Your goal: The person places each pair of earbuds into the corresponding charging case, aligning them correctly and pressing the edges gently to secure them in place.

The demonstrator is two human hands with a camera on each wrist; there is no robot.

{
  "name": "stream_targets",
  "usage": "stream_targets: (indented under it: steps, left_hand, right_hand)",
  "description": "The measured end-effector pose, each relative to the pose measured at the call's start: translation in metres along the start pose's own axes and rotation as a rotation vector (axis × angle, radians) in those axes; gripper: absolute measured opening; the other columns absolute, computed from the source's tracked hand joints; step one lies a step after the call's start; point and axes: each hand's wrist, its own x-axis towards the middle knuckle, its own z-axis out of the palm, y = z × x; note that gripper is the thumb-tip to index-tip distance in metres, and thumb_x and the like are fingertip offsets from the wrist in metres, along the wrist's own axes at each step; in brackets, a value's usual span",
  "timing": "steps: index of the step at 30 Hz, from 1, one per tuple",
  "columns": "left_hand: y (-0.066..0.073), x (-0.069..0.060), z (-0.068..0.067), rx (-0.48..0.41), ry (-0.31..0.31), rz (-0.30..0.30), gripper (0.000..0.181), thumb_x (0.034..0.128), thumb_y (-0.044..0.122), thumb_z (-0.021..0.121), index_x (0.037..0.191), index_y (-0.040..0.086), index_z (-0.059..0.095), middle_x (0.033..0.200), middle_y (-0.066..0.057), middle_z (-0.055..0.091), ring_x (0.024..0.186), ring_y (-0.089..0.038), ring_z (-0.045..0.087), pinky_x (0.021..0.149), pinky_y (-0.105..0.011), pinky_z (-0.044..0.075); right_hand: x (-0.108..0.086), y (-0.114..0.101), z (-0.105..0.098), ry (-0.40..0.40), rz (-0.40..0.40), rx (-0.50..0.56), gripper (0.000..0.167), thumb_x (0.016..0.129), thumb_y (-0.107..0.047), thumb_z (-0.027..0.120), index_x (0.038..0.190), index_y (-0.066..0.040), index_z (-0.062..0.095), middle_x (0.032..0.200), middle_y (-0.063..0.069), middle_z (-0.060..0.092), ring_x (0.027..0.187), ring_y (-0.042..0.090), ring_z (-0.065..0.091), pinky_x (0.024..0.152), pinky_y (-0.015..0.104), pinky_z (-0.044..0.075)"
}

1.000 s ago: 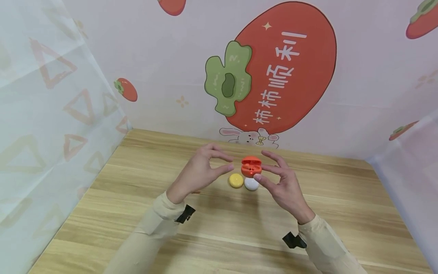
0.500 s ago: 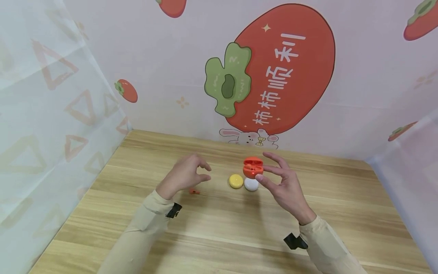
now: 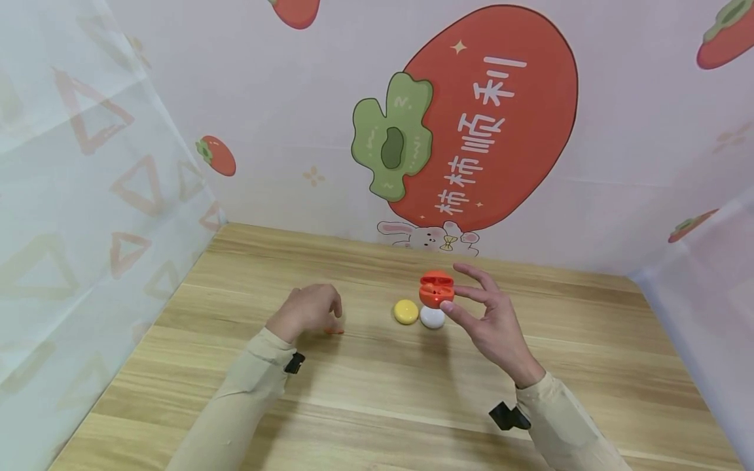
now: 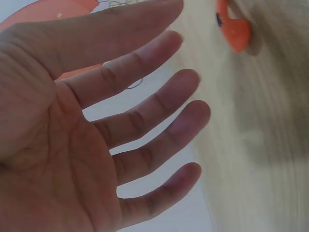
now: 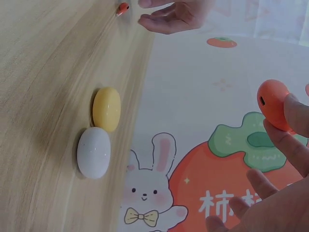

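Observation:
My right hand [image 3: 491, 320] holds an orange earbud case [image 3: 436, 298] raised above the table, pinched between thumb and fingers. Its lid stands up, and what looks like an orange earbud sits in the left side. In the right wrist view only the outside of the case [image 5: 273, 102] shows. My left hand [image 3: 306, 311] hovers low over the table at the left, fingers loosely bent and holding nothing. Just beyond its fingertips a loose orange earbud [image 4: 236, 35] lies on the wood, mostly covered by the hand in the head view.
A yellow rounded case [image 3: 406, 312] and a white one [image 3: 432, 318] sit side by side on the wooden table [image 3: 377, 392], below and behind the raised orange case. A printed backdrop [image 3: 283, 118] rises along the table's far edge, with side walls left and right.
The left hand has moved left and down, away from the orange case, to the loose earbud. The right hand keeps its grip on the case, almost still.

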Motion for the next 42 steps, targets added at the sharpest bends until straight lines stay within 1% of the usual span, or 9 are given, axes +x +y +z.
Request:
stream_targets:
  steps: [4, 7, 10, 14, 18, 25, 32, 38, 42]
  left_hand:
    - [-0.002, 0.0, 0.005, 0.015, -0.019, -0.012, 0.016, 0.0781, 0.004, 0.081, 0.091, 0.011, 0.075, 0.1, 0.0, 0.07, 0.089, -0.021, 0.06, 0.094, -0.056, 0.043]
    - [-0.003, 0.0, 0.009, 0.05, -0.034, -0.015, 0.018, 0.0759, 0.002, 0.082, 0.082, 0.013, 0.068, 0.088, 0.003, 0.066, 0.079, -0.019, 0.057, 0.082, -0.048, 0.046]
    - [-0.004, 0.0, 0.014, 0.071, -0.048, -0.02, 0.025, 0.0757, 0.002, 0.083, 0.074, 0.014, 0.062, 0.081, 0.005, 0.061, 0.074, -0.018, 0.055, 0.074, -0.042, 0.044]
    - [-0.002, 0.001, 0.018, 0.068, -0.038, -0.014, 0.028, 0.0808, 0.001, 0.081, 0.067, 0.014, 0.06, 0.075, 0.006, 0.059, 0.069, -0.017, 0.052, 0.069, -0.038, 0.041]
    - [-0.002, 0.002, 0.021, 0.071, -0.023, -0.009, 0.026, 0.0872, 0.004, 0.077, 0.068, 0.014, 0.061, 0.071, 0.004, 0.056, 0.065, -0.016, 0.049, 0.064, -0.034, 0.038]
    - [0.002, 0.003, 0.018, 0.079, 0.021, 0.015, 0.011, 0.0917, 0.018, 0.077, 0.083, 0.017, 0.071, 0.078, 0.004, 0.062, 0.068, -0.018, 0.054, 0.064, -0.039, 0.047]
    - [0.007, 0.004, 0.01, -0.053, 0.06, 0.09, 0.003, 0.094, 0.014, 0.073, 0.091, 0.015, 0.073, 0.076, 0.002, 0.065, 0.063, -0.015, 0.051, 0.057, -0.033, 0.041]
    - [0.007, 0.011, 0.006, -0.237, 0.059, 0.247, 0.007, 0.0926, 0.004, 0.073, 0.09, 0.01, 0.074, 0.083, 0.003, 0.071, 0.071, -0.011, 0.057, 0.063, -0.028, 0.047]
    - [0.009, 0.012, 0.003, -0.338, 0.044, 0.32, 0.007, 0.0928, 0.0, 0.071, 0.092, 0.007, 0.074, 0.087, -0.003, 0.074, 0.074, -0.011, 0.058, 0.067, -0.027, 0.049]
  right_hand:
    - [0.0, 0.0, 0.0, 0.001, 0.0, 0.003, 0.025, 0.09, -0.008, 0.078, 0.113, -0.001, 0.077, 0.146, 0.012, 0.05, 0.141, 0.033, 0.036, 0.107, 0.068, 0.029]
    - [0.0, 0.0, 0.0, 0.002, -0.001, 0.003, 0.025, 0.089, -0.008, 0.078, 0.113, -0.001, 0.077, 0.146, 0.01, 0.051, 0.141, 0.032, 0.036, 0.107, 0.068, 0.03]
    - [0.0, -0.001, 0.0, 0.003, -0.002, 0.006, 0.025, 0.089, -0.008, 0.078, 0.113, -0.001, 0.076, 0.146, 0.01, 0.051, 0.141, 0.032, 0.036, 0.107, 0.067, 0.03]
    - [0.0, 0.0, 0.001, 0.004, -0.001, 0.008, 0.025, 0.089, -0.008, 0.078, 0.114, -0.001, 0.076, 0.146, 0.01, 0.051, 0.141, 0.032, 0.036, 0.106, 0.068, 0.03]
    - [-0.001, 0.001, 0.001, 0.006, -0.004, 0.004, 0.025, 0.089, -0.008, 0.078, 0.114, -0.001, 0.076, 0.145, 0.01, 0.051, 0.141, 0.032, 0.037, 0.106, 0.068, 0.031]
    - [0.0, 0.002, 0.001, 0.007, -0.012, -0.015, 0.026, 0.089, -0.008, 0.079, 0.113, -0.001, 0.076, 0.145, 0.01, 0.051, 0.14, 0.031, 0.037, 0.105, 0.067, 0.031]
    - [-0.001, 0.002, 0.001, 0.004, -0.016, -0.017, 0.026, 0.088, -0.008, 0.079, 0.114, 0.0, 0.076, 0.145, 0.01, 0.051, 0.14, 0.031, 0.037, 0.105, 0.068, 0.031]
    - [-0.001, 0.001, 0.001, 0.007, -0.016, -0.015, 0.027, 0.088, -0.008, 0.079, 0.113, -0.001, 0.076, 0.145, 0.01, 0.051, 0.14, 0.03, 0.037, 0.105, 0.066, 0.032]
    - [0.0, 0.0, 0.001, 0.008, -0.016, -0.011, 0.026, 0.088, -0.008, 0.079, 0.113, -0.001, 0.076, 0.144, 0.01, 0.052, 0.14, 0.032, 0.038, 0.105, 0.067, 0.031]
